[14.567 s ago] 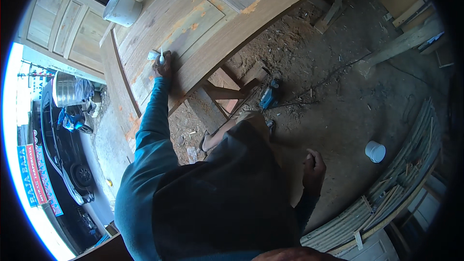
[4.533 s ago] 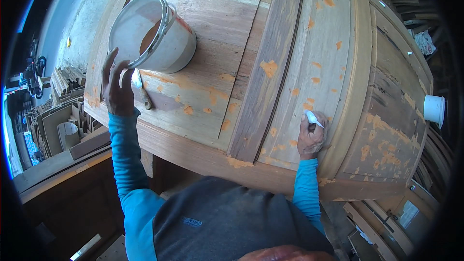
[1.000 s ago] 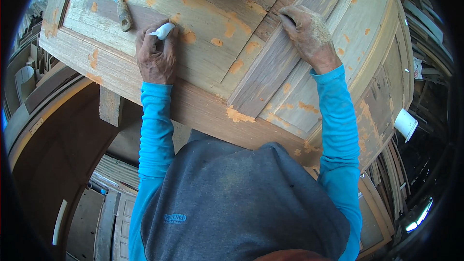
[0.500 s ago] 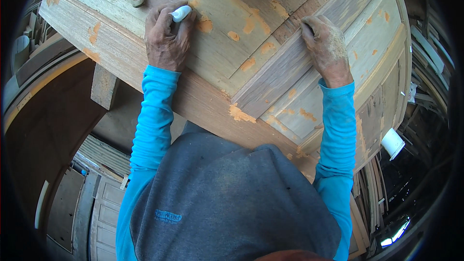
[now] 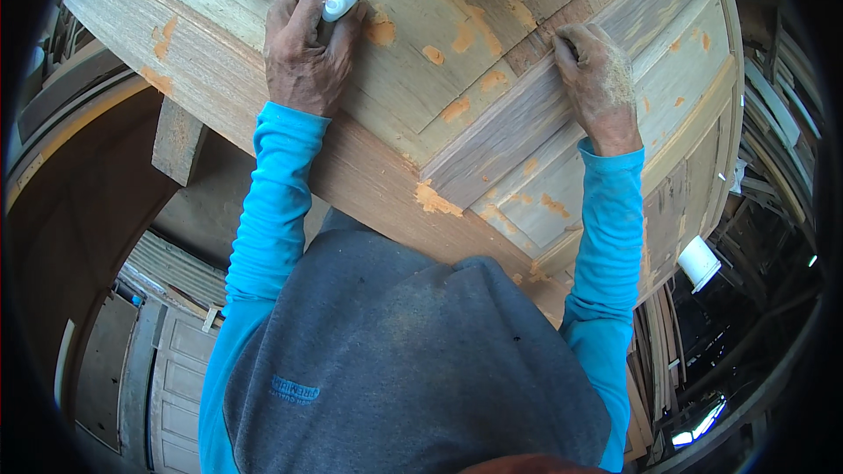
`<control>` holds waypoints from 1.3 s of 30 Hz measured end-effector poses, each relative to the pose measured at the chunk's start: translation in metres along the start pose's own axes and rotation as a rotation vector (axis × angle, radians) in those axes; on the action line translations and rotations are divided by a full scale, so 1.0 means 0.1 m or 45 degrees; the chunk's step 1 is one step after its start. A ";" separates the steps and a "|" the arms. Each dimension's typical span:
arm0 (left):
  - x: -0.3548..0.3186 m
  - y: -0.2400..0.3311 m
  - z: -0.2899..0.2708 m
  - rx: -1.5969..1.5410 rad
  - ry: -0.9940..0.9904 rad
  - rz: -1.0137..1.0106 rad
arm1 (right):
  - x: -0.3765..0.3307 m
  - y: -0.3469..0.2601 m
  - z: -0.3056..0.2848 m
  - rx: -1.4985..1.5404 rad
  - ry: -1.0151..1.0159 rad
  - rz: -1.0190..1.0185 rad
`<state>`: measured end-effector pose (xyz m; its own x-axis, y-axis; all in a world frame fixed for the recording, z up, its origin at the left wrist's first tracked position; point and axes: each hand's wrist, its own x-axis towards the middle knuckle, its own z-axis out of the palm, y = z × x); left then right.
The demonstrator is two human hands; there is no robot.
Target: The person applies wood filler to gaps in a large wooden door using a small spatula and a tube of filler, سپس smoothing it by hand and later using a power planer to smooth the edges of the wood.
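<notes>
Fingers of the left hand (image 5: 303,53) are curled round a small white-tipped tool (image 5: 337,7), pressed on the pale panelled wooden door (image 5: 421,114); right hand (image 5: 599,79) fingertips are dug into a groove, nothing visibly gripped.

Under your hands lies a bare wooden door (image 5: 527,114), matt and unvarnished, its grain open and dotted with dull orange filler patches (image 5: 435,200). Your left hand (image 5: 303,48) wraps a smooth white plastic-looking piece (image 5: 338,6). Pale dust coats your right hand (image 5: 601,79). Your sleeves (image 5: 272,202) are matt blue cloth.
</notes>
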<state>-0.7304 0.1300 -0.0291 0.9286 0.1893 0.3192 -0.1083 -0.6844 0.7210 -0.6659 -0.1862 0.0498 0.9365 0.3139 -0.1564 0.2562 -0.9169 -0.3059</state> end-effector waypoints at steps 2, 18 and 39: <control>-0.01 -0.01 0.00 0.001 -0.004 -0.006 | 0.00 -0.05 -0.03 0.031 -0.011 0.020; -0.02 -0.02 0.02 0.002 0.016 0.021 | 0.04 -0.14 -0.01 0.055 -0.017 -0.011; 0.02 0.03 0.00 -0.005 0.023 0.032 | 0.05 -0.15 0.07 0.090 -0.041 -0.013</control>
<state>-0.7289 0.1279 -0.0262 0.9190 0.1846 0.3483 -0.1330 -0.6866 0.7148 -0.6672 -0.1689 0.0472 0.9253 0.3321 -0.1829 0.2473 -0.8943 -0.3729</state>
